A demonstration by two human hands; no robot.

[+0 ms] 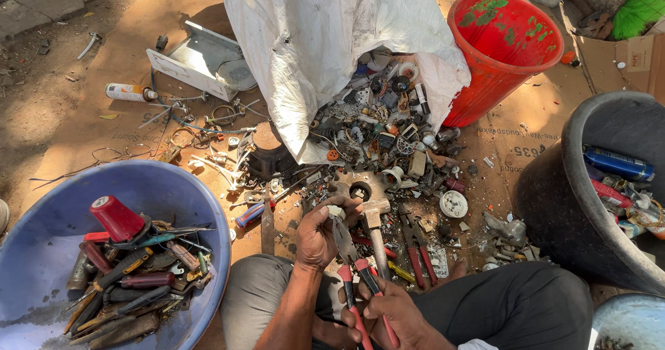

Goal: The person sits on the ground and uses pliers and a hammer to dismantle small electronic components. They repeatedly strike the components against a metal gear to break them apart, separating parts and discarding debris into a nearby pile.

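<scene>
Blue basin point(28, 253): tools | black tub point(575, 170): cans | hands point(346, 274) gripping red-handled pliers point(346, 253)

A seated worker in dark grey trousers, forearms bare to the elbow, left hand point(317, 238) and right hand point(398, 312) without gloves or rings.

We see flattened brown cardboard point(512, 139) spread over bare dirt ground point(41, 108) — it carries nearly everything. On it stand a blue plastic basin point(41, 253) of hand tools at the left, a red bucket point(485, 80) at the top right and a black tub point(554, 198) at the right. A white sack point(305, 38) lies open in the middle, a heap of small scrap parts point(388, 128) spilling from it. Beside it lie a white metal box point(197, 59), a spray can point(128, 92), loose wires point(194, 135), a hammer point(375, 225) and red-handled pliers point(419, 249) — all directly on the cardboard.
</scene>
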